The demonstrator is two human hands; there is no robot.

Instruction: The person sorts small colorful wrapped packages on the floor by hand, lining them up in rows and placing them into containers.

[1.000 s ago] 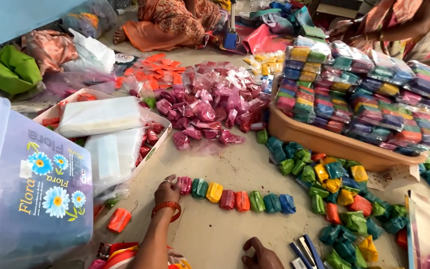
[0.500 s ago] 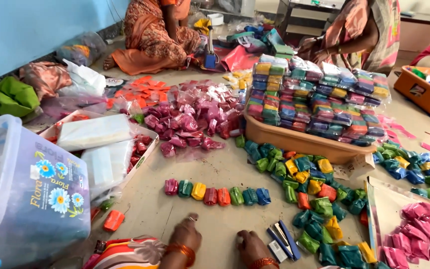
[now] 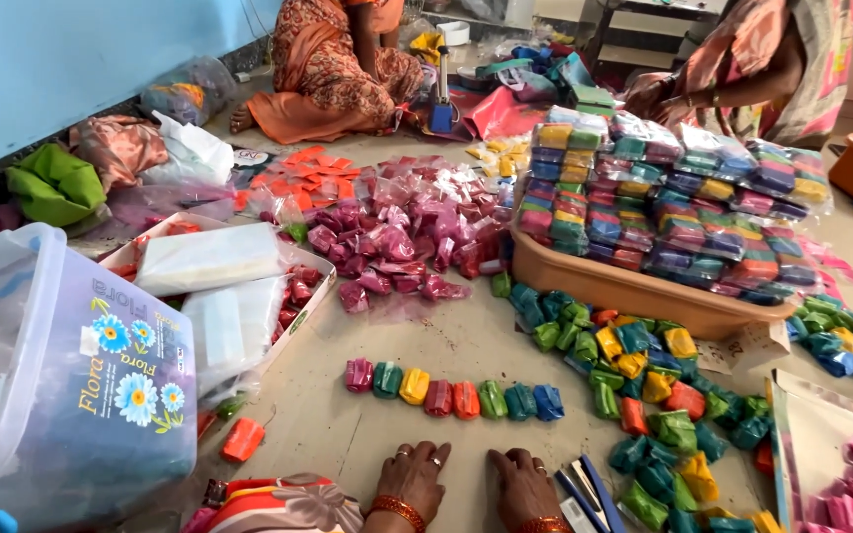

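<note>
Looking down from my headcam: my left hand [image 3: 413, 480] and right hand [image 3: 524, 486] sit at the bottom centre of the frame, both flat on the floor [image 3: 348, 434] with fingers loosely spread, holding nothing; rings on both, orange bangles at the wrists. Just above them, near but not touching, is a row of packets [image 3: 454, 391] laid side by side, running pink, green, yellow, red, orange, green, teal, blue; that row's the closest thing to both hands. Just right of my right hand, bottom edge, there's a small stapler [image 3: 584, 491], close beside it but I can't tell if it touches. Right of centre is a loose heap of mixed packets [image 3: 644, 395]; above that a tan tray [image 3: 634, 293] stacked with bagged bundles. Centre top has a pile of pink packets [image 3: 397, 242]; lower left is a clear plastic tub [image 3: 61, 385] with flower print; next to it a flat box [image 3: 293, 306] holding white bags. Two other people sit at the top of the frame, well apart from my hands.
</note>
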